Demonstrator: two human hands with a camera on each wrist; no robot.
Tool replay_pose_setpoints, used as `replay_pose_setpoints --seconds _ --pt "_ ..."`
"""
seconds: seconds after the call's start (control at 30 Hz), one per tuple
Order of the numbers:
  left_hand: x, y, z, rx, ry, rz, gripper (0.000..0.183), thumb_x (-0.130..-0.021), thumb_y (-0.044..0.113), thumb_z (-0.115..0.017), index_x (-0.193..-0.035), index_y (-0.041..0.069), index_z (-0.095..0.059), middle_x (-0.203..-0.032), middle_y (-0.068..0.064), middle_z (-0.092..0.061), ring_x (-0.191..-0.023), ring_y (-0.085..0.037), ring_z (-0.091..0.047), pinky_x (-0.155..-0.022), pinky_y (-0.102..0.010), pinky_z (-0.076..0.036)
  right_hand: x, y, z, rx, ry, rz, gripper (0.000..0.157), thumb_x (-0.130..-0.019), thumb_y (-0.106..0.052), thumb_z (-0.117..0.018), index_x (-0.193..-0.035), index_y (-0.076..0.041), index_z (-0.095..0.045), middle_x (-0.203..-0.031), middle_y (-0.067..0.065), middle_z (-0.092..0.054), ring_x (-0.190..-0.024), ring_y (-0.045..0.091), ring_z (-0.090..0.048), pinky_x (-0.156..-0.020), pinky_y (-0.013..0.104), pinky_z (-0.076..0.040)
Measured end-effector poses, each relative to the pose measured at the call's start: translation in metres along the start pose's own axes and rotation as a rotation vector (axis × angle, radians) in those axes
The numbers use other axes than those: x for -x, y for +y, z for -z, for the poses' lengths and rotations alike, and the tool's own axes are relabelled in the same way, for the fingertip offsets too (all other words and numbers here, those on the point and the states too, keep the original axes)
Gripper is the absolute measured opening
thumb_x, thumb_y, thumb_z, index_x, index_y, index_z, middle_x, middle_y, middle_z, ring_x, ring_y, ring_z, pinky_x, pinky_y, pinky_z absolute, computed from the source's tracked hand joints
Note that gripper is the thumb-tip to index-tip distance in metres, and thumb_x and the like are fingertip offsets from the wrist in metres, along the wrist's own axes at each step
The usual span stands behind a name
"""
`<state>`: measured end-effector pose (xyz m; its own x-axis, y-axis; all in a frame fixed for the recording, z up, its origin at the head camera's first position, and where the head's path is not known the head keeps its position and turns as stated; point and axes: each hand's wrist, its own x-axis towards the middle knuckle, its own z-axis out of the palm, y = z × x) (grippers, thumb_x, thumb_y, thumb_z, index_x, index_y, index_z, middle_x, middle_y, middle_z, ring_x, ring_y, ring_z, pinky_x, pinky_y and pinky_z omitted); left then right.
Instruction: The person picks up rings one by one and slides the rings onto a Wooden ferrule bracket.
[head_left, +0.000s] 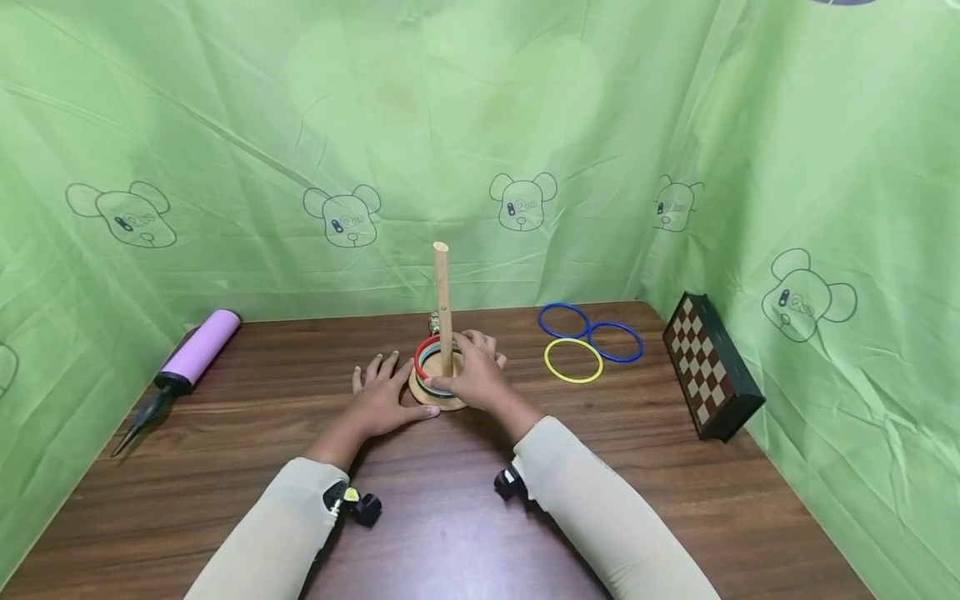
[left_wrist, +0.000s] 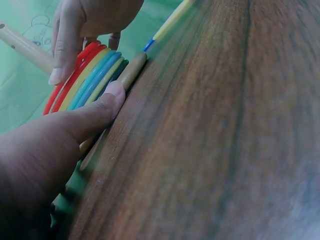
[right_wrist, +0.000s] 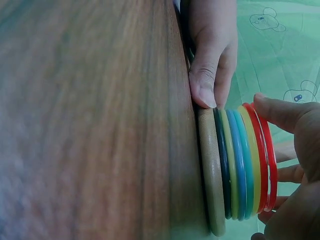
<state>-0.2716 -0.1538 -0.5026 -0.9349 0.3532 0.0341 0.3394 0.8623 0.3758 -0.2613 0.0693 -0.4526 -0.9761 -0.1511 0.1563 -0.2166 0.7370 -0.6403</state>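
Glossy rings [right_wrist: 246, 165] top a wooden disc [right_wrist: 212, 170], right hand [head_left: 478, 375] pinching them, left hand [head_left: 381, 403] outspread.

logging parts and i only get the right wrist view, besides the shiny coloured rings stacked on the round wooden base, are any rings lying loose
Observer: Yes, the head view shows two thin, round blue rings and a thin, round yellow ring on the brown wood-grain table, to the right of the person's bare right hand.
Operator: ok and does the pole have anything on it above the stack
Observer: No, in the head view the pale, round wooden pole rises bare above the stack of coloured rings to its top end.
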Motion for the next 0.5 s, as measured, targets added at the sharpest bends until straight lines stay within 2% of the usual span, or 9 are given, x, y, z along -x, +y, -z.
replay_pose_setpoints --seconds 0.3,0.5 --pt "0.0016 0.0009 0.0019 -0.003 -0.01 0.003 0.118 -0.085 0.087 -0.069 -0.173 0.016 -0.035 -0.18 -0.026 -0.024 -0.167 -0.054 -0.013 -0.126 -0.085 -0.006 -0.0026 0.0028 -0.0013 0.001 -0.005 -0.021 0.097 -0.081 -0.051 -0.096 -0.162 -0.019 -0.052 -0.165 0.016 -0.046 -0.152 0.037 -0.036 -0.116 0.061 -0.031" --pt "0.0008 0.0006 0.001 -0.008 -0.009 0.003 0.118 -0.085 0.087 -0.069 -0.173 0.016 -0.035 -0.18 -0.026 -0.024 -0.167 -0.054 -0.014 -0.126 -0.085 -0.007 -0.003 0.0036 -0.0019 -0.003 -0.003 -0.005 0.097 -0.081 -0.052 -0.096 -0.161 -0.018 -0.053 -0.165 0.016 -0.046 -0.151 0.037 -0.036 -0.115 0.062 -0.032"
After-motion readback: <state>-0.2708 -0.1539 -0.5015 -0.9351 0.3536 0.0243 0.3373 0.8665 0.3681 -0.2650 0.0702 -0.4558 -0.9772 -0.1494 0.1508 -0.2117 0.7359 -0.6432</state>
